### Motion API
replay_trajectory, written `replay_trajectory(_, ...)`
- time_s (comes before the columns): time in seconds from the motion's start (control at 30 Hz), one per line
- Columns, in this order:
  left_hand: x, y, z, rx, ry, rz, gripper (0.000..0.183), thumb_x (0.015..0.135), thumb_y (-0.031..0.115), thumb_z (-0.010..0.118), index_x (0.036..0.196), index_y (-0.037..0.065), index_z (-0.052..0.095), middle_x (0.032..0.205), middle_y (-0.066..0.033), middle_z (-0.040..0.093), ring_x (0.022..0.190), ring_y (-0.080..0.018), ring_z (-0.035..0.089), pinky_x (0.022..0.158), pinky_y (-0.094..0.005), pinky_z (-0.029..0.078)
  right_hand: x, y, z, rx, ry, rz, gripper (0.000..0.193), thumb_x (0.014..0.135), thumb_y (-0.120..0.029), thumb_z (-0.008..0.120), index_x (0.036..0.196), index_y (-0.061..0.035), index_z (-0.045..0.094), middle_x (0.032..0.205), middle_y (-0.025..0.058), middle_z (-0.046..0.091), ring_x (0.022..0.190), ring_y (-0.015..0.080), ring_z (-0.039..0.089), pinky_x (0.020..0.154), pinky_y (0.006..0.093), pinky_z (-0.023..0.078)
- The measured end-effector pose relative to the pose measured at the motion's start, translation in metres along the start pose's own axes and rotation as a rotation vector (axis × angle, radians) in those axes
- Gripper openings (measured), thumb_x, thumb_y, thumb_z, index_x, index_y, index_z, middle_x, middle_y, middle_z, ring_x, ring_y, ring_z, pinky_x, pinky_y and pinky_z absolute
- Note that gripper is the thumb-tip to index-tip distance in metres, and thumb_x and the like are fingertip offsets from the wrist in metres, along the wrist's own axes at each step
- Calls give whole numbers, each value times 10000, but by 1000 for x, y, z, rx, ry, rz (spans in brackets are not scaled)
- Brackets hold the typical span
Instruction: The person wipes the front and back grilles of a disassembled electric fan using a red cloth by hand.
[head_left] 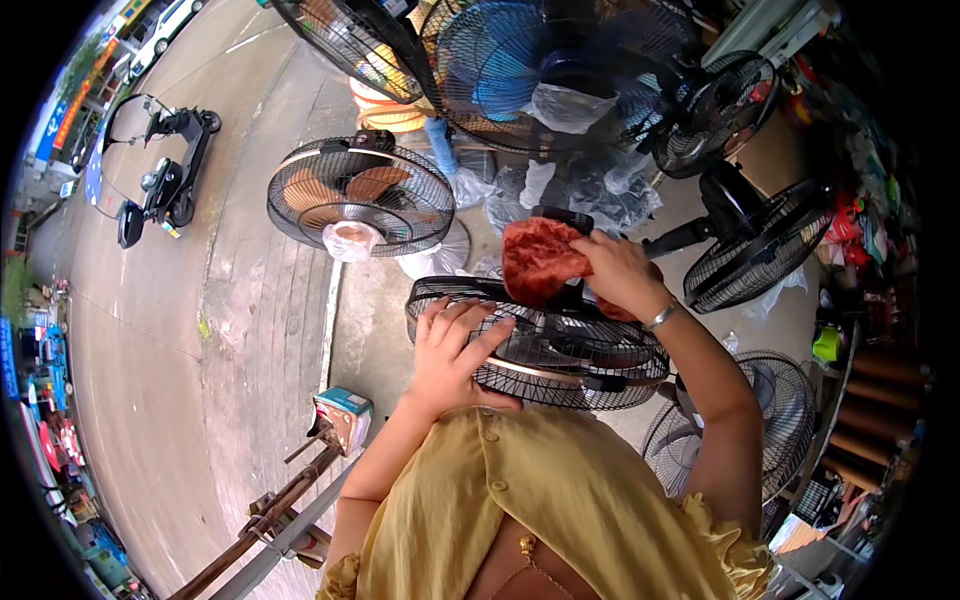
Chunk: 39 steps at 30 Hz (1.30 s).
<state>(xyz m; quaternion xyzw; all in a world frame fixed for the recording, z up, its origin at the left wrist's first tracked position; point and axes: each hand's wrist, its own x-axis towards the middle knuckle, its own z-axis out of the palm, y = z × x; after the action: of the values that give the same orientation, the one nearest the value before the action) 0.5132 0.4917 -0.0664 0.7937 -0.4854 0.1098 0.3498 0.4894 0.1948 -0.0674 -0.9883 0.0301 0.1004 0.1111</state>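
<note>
The left hand (pixel 452 352) lies flat on the black fan (pixel 540 345) held before the chest, fingers spread over its wire guard. The right hand (pixel 622 272), fingers clamped, presses a red rag (pixel 540 258) against the fan's far rim.

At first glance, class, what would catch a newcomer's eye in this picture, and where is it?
At the centre, the right hand presses a red rag onto a black fan, whose grille the left hand steadies. More black-grilled fans crowd the pavement behind, and a black scooter stands far left.
</note>
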Motion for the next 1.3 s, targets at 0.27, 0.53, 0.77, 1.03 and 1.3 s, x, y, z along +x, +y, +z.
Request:
replay_trajectory(0.27, -7, -2, 2, -13, 46, -27, 960, 538, 749, 737, 1248, 115, 609, 1206, -109, 573, 1105, -311, 538, 1006, -532, 335, 36, -17, 0, 37, -58, -163, 227, 750, -118, 681, 970, -64, 664, 1007, 113, 644, 959, 342, 644, 847, 467, 484)
replay_trajectory(0.53, -6, 5, 8, 1, 42, 3, 959, 564, 767, 723, 1241, 102, 589, 1187, -124, 552, 1092, -334, 536, 969, -546, 343, 24, -6, 16, -135, 169, -146, 118, 736, -94, 668, 849, -71, 696, 893, 110, 696, 826, 297, 701, 710, 417, 550)
replay_trajectory(0.77, 0, 3, 7, 32, 29, 13, 938, 583, 776, 697, 1242, 116, 595, 1199, -123, 555, 1092, -342, 522, 971, -549, 355, 21, 0, -11, -167, -27, 14, 157, 721, -139, 674, 828, -46, 741, 872, 158, 721, 861, 292, 713, 730, 395, 548)
replay_trajectory(1.03, -7, -2, 4, 46, 33, 9, 995, 566, 818, 676, 1238, 89, 601, 1206, -141, 571, 1102, -388, 515, 945, -539, 374, 34, 22, -72, 122, 435, 193, 380, 776, -251, 709, 1091, -43, 667, 1140, 156, 619, 959, 373, 636, 808, 425, 524)
replay_trajectory(1.3, -3, 3, 4, 39, 17, -5, 964, 520, 782, 708, 1223, 127, 628, 1209, -92, 568, 1132, -299, 532, 1015, -525, 336, 80, 8, 36, 123, 133, -195, 536, 755, -258, 746, 1235, -109, 560, 1172, 106, 576, 1124, 351, 504, 960, 471, 428)
